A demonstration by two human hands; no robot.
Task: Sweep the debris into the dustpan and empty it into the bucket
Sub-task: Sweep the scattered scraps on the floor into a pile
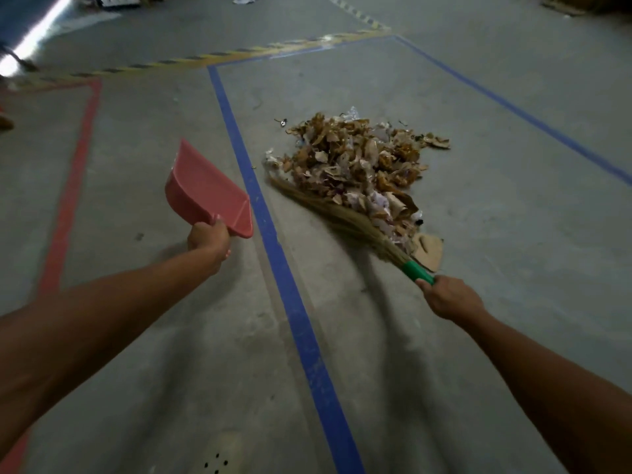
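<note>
Fingers of the left hand clench a smooth pink dustpan, right hand a straw broom.

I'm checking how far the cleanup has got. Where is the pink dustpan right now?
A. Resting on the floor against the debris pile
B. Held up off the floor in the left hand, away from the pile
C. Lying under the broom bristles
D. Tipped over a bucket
B: the left hand holds the pink dustpan raised, on the other side of the blue floor line from the debris pile, while the right hand holds the broom against the pile.
</note>
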